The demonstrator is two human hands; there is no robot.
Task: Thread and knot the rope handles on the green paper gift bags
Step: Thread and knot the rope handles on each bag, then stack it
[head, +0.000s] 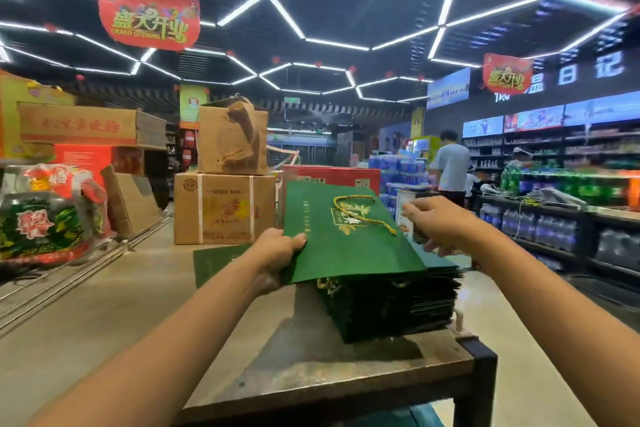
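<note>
Flat green bag held tilted above bag stack on table, long axis running away, rope handle at far end; L hand grips near-left edge, R hand at right edge, grip unclear; open floor left.

Matt green paper, twisted cord, worn bench top and brown cardboard.

The top gift bag is smooth matt green paper with shiny gold print, and its rope handle is twisted cord in gold and green. The stack of bags under it shows dark paper edges in thin layers. The bench has a dull, scuffed, brownish top and a dark matt frame at its right corner. The far boxes are plain brown cardboard, rough and creased, the lower one bound with pale straps. At left, a sack looks like glossy, crinkled plastic. The floor is smooth with a faint sheen.
</note>
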